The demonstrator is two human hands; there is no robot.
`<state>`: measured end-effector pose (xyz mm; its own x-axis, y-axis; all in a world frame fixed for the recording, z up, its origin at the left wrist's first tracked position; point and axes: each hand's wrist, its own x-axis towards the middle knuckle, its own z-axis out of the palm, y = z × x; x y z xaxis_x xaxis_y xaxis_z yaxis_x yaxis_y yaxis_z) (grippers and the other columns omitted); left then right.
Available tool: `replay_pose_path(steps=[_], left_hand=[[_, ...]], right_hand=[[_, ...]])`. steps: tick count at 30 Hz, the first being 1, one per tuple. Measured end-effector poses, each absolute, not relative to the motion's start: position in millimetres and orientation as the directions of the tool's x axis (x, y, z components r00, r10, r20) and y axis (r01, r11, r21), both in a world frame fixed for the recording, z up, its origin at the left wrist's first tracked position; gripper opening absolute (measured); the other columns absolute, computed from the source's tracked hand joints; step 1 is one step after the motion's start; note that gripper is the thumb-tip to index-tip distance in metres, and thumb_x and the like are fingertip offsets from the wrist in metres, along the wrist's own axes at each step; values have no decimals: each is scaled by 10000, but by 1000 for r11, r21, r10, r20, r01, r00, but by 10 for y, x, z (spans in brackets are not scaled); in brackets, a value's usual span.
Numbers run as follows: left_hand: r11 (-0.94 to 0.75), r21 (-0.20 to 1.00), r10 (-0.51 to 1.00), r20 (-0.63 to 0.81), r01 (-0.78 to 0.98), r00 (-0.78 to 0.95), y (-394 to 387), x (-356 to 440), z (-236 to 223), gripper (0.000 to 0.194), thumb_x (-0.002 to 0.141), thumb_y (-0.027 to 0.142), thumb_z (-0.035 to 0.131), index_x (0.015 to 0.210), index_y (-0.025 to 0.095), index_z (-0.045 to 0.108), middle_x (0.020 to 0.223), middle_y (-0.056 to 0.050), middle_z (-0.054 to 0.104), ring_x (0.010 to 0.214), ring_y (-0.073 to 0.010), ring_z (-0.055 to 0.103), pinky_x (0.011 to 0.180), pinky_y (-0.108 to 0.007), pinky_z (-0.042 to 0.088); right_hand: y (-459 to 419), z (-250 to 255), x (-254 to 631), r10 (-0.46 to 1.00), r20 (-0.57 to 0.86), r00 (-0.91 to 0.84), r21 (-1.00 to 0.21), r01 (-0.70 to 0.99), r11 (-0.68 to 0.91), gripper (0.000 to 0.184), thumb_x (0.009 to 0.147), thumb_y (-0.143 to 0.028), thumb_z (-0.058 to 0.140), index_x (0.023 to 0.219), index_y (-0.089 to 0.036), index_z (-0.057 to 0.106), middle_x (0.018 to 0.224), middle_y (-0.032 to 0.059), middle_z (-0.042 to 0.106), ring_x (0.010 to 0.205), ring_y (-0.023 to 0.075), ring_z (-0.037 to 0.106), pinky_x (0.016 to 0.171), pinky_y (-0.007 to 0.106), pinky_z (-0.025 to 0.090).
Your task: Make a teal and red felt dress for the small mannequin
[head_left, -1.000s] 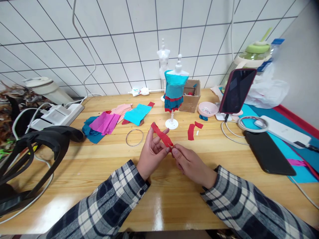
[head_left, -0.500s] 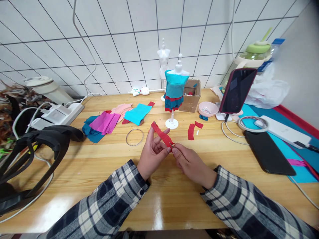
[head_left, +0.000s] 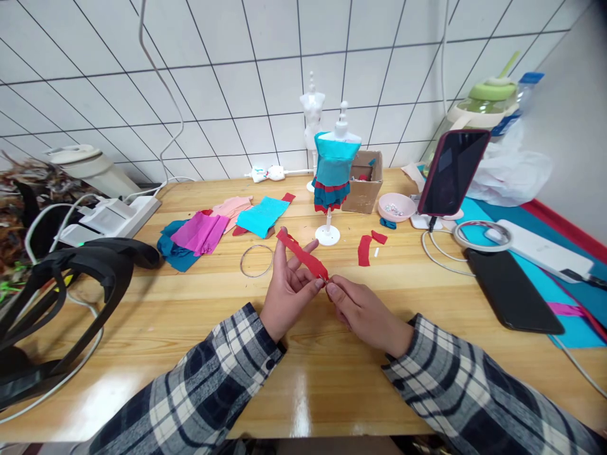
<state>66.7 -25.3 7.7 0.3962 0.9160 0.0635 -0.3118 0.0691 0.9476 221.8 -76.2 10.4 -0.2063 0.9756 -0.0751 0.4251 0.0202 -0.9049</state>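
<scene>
A strip of red crepe paper (head_left: 303,256) slants across my left hand (head_left: 293,291), its far end lying against the raised index finger. The lower end is pinched between that thumb and the fingers. My right hand (head_left: 360,306) is closed on a thin metal-tipped tool (head_left: 325,280), tweezers by its look, mostly covered by the fingers. Its tip touches the strip's lower end. Behind the hands stands a small white mannequin (head_left: 342,129) on a round base, dressed in a turquoise paper top (head_left: 336,155) and layered teal and red ruffles (head_left: 331,196).
Coloured paper pieces (head_left: 262,216) and a metal ring (head_left: 256,260) lie to the left; red scraps (head_left: 364,251) lie to the right. A cardboard box (head_left: 364,194), a pink bowl of beads (head_left: 396,207) and a propped phone (head_left: 454,172) stand behind. A black headset (head_left: 71,303) occupies the left.
The red strip's far end has shifted slightly left and towards the wall with my left index finger. The metal tip now sits at the strip's lower edge, less of it showing.
</scene>
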Motion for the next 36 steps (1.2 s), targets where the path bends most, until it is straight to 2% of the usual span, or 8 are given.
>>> replay_pose_path(steps=[5, 15, 25, 29, 32, 36], left_hand=[[77, 944, 897, 76, -322, 436, -264, 671, 80, 1113, 752, 156, 753, 1468, 488, -31, 1497, -115, 392, 736, -75, 634, 700, -245, 558], [99, 951, 882, 52, -292, 468, -282, 675, 96, 1123, 736, 181, 772, 1462, 498, -24, 1524, -123, 343, 796, -92, 652, 731, -268, 566], [93, 961, 877, 45, -259, 479, -278, 660, 79, 1097, 738, 214, 767, 1462, 475, -14, 1517, -130, 331, 794, -103, 637, 716, -290, 553], [52, 963, 887, 77, -264, 455, -236, 637, 20, 1013, 755, 226, 748, 1484, 401, 67, 1359, -93, 473, 912, -135, 608, 801, -302, 523], [30, 945, 898, 118, -327, 424, -216, 634, 2, 934, 785, 275, 717, 1496, 355, 117, 1263, -70, 524, 1027, -166, 577, 876, -314, 492], [81, 929, 906, 82, -361, 415, -215, 663, 11, 950, 801, 258, 702, 1507, 344, 73, 1084, -45, 621, 933, -166, 615, 839, -323, 489]], right_hand=[[-762, 99, 2215, 982, -51, -180, -916, 400, 25, 372, 994, -491, 276, 817, -224, 465, 680, -17, 536, 602, 128, 504, 538, 249, 347], [-756, 119, 2223, 982, -41, -184, -922, 385, 33, 351, 997, -465, 288, 821, -227, 476, 669, -18, 543, 627, 134, 524, 560, 251, 368], [-755, 152, 2232, 980, -41, -197, -900, 432, 49, 344, 1004, -431, 283, 781, -226, 448, 642, -27, 526, 618, 135, 515, 588, 258, 355], [-748, 166, 2237, 983, -54, -177, -862, 505, 43, 330, 1003, -432, 280, 838, -226, 479, 680, -17, 564, 614, 141, 514, 579, 261, 329], [-748, 172, 2236, 985, -65, -162, -790, 611, 48, 297, 1001, -416, 292, 902, -225, 496, 730, 2, 602, 655, 158, 544, 592, 267, 318], [-751, 171, 2232, 987, -73, -143, -689, 723, 54, 290, 1000, -411, 282, 916, -218, 482, 728, 16, 603, 667, 173, 554, 594, 269, 299]])
